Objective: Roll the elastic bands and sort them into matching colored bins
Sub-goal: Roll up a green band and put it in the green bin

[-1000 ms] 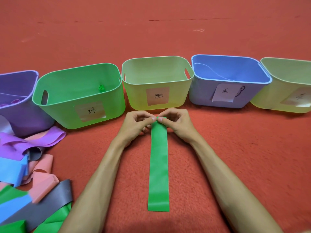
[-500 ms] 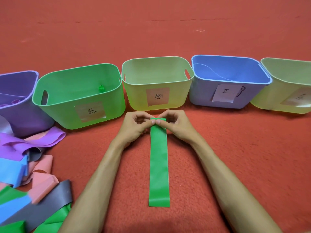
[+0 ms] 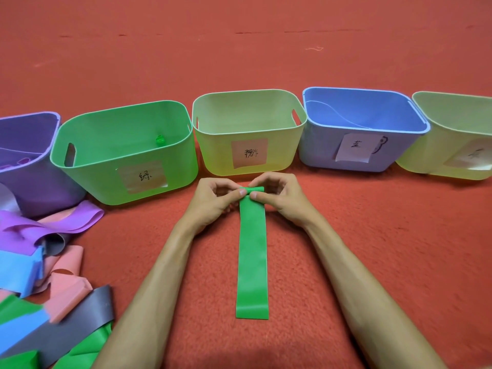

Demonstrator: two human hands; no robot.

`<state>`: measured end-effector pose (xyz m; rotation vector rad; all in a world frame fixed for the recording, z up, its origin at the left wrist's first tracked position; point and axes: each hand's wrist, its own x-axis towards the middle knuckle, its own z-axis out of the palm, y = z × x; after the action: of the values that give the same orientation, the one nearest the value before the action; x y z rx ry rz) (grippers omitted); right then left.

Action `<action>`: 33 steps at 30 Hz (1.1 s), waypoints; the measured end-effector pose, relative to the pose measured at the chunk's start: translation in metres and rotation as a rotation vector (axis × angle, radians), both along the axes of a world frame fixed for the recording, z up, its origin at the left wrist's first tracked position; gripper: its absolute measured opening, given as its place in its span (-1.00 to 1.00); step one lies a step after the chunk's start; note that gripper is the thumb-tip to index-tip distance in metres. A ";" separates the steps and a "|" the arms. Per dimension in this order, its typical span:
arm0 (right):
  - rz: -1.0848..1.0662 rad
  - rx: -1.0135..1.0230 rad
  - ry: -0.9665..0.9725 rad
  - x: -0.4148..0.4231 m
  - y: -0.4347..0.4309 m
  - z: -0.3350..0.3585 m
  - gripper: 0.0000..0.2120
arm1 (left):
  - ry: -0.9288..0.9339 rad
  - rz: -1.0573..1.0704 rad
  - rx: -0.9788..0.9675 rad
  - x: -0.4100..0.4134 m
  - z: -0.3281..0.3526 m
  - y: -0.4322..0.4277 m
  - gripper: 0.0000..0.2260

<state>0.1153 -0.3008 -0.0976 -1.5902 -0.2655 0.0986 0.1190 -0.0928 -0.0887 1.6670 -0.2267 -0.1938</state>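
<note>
A long green elastic band (image 3: 252, 257) lies flat on the red carpet, running away from me. Its far end is curled into a small roll. My left hand (image 3: 213, 201) pinches the roll's left side and my right hand (image 3: 279, 198) pinches its right side, thumbs on top. The green bin (image 3: 125, 166) stands to the upper left with one small rolled green band (image 3: 159, 139) inside. A pile of loose bands (image 3: 40, 275) in purple, blue, pink, grey and green lies at the left.
Bins stand in a row: a purple bin (image 3: 26, 161) at far left, a pale yellow-green bin (image 3: 247, 134) just beyond my hands, a blue bin (image 3: 364, 129), and another yellow-green bin (image 3: 458, 137) at the right edge. Red carpet stretches behind the bins.
The roll at the far end has grown a little, and the band's near end has slid away from me as the flat part shortened.
</note>
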 end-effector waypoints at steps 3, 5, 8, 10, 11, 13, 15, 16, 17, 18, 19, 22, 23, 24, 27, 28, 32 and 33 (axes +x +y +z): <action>-0.026 -0.024 -0.011 0.003 0.002 -0.002 -0.82 | -0.005 0.012 -0.017 0.000 0.000 0.000 -0.88; -0.044 -0.046 -0.013 0.003 0.003 -0.002 -0.84 | -0.014 0.014 -0.026 -0.001 0.000 0.000 -0.87; -0.035 -0.048 -0.021 0.001 0.004 -0.001 -0.92 | -0.032 0.004 -0.036 -0.002 0.003 0.000 -0.86; -0.023 -0.024 -0.027 0.001 0.004 -0.001 -0.95 | -0.030 -0.007 -0.046 -0.002 0.004 0.000 -0.84; -0.018 -0.009 -0.031 0.001 0.003 0.000 -0.95 | -0.020 -0.010 -0.048 -0.002 0.005 0.000 -0.84; -0.013 0.008 -0.036 0.000 0.002 0.001 -0.94 | 0.003 -0.014 -0.030 -0.001 0.005 -0.001 -0.85; -0.012 0.014 -0.031 -0.001 0.002 0.002 -0.94 | 0.009 -0.020 -0.006 -0.001 0.004 -0.001 -0.86; -0.011 0.019 -0.021 -0.001 0.002 0.001 -0.93 | 0.004 -0.023 0.001 0.000 0.003 -0.001 -0.88; -0.007 0.027 -0.013 -0.002 0.002 0.001 -0.92 | -0.003 -0.028 0.005 0.000 0.003 0.000 -0.89; -0.001 0.035 -0.010 -0.001 0.001 0.000 -0.90 | -0.009 -0.030 0.003 0.000 0.002 0.000 -0.90; 0.003 0.036 -0.007 0.000 0.001 -0.001 -0.89 | -0.011 -0.028 -0.005 -0.001 0.002 0.000 -0.90; -0.013 0.003 -0.007 0.001 0.001 0.000 -0.86 | -0.007 -0.020 -0.042 -0.002 0.003 0.000 -0.86; -0.021 -0.003 -0.012 0.002 0.001 0.000 -0.87 | -0.009 -0.019 -0.046 -0.002 0.004 0.000 -0.85; -0.027 -0.005 -0.014 0.001 0.002 0.001 -0.89 | -0.015 -0.019 -0.047 -0.002 0.004 0.000 -0.85; -0.032 -0.029 -0.016 0.000 0.002 0.001 -0.95 | -0.033 -0.016 -0.042 -0.002 0.004 0.002 -0.84; -0.034 -0.035 -0.017 0.000 0.002 0.001 -0.95 | -0.040 -0.017 -0.039 -0.002 0.004 0.001 -0.83; -0.027 -0.003 -0.043 0.001 0.001 -0.002 -0.88 | -0.018 -0.027 -0.028 -0.002 0.005 -0.003 -0.82; -0.029 0.004 -0.039 0.001 0.001 -0.002 -0.86 | -0.014 -0.029 -0.016 -0.001 0.004 -0.003 -0.84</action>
<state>0.1165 -0.2995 -0.0995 -1.5923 -0.2727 0.0445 0.1179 -0.0962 -0.0846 1.6504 -0.2628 -0.2013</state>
